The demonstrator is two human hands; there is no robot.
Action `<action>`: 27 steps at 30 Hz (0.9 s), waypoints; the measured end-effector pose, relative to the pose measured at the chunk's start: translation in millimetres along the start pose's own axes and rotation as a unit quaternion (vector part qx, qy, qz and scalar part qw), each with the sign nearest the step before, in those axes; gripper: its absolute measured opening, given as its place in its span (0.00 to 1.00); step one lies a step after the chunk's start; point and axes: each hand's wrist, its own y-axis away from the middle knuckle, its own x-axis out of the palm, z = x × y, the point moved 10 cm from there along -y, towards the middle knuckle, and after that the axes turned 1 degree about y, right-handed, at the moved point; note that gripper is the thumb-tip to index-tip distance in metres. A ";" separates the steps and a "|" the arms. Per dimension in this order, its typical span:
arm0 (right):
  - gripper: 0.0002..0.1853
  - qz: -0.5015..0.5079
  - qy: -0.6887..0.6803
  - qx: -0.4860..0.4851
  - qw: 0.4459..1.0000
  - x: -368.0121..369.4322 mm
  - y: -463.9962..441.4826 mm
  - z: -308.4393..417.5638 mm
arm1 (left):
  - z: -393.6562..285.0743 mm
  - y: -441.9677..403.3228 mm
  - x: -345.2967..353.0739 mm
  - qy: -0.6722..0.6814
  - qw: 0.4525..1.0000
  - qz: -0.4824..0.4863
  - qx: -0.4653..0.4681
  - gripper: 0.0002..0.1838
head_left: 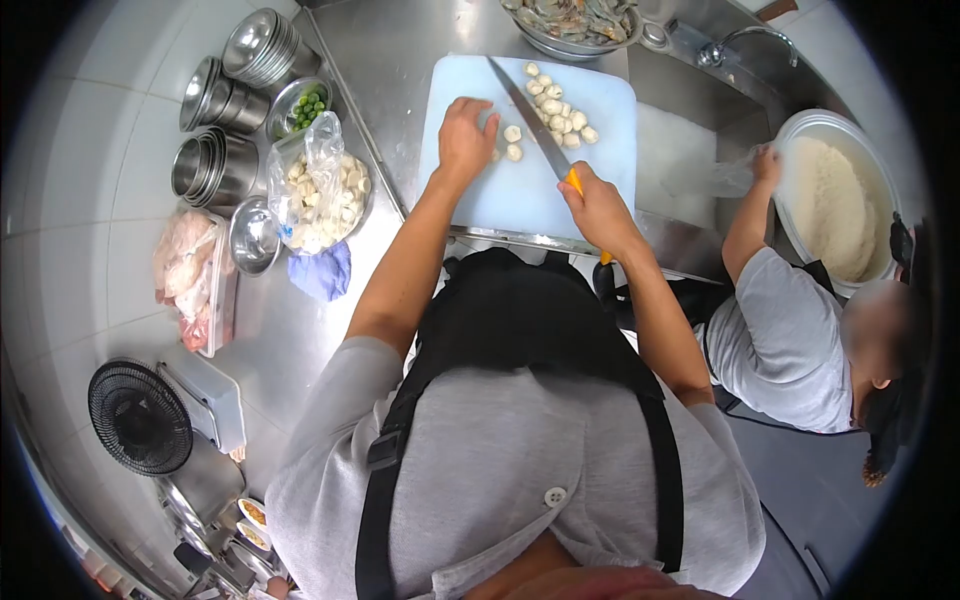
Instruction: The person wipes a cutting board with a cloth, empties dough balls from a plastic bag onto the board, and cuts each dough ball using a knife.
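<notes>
A blue-white cutting board (480, 205) lies in front of me. My right hand (600, 208) is wrapped round the yellow handle of a knife (540, 128), whose long blade points up and left across the board. Along the blade's right side sits a cluster of small whitish balls (570, 122), perhaps fish balls. A few loose balls (513, 133) lie left of the blade. Over the board's left part is my left hand (466, 142), thumb apart from the bent fingers, close to those loose balls. I see nothing held in it, though its underside is hidden.
Left of me are a plastic bag of whitish pieces (325, 200), steel bowls (254, 238), green limes (308, 108) and a tub of raw meat (195, 270). A bowl of shrimp (570, 18) stands behind the board. On my right, a co-worker (785, 315) reaches by the sink and a white tub (790, 135).
</notes>
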 end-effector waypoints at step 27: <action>0.16 -0.060 -0.046 0.034 0.997 12.8 -0.3 -27.1 | 16.0 -36.3 59.9 0.062 0.981 0.186 -0.004 0.14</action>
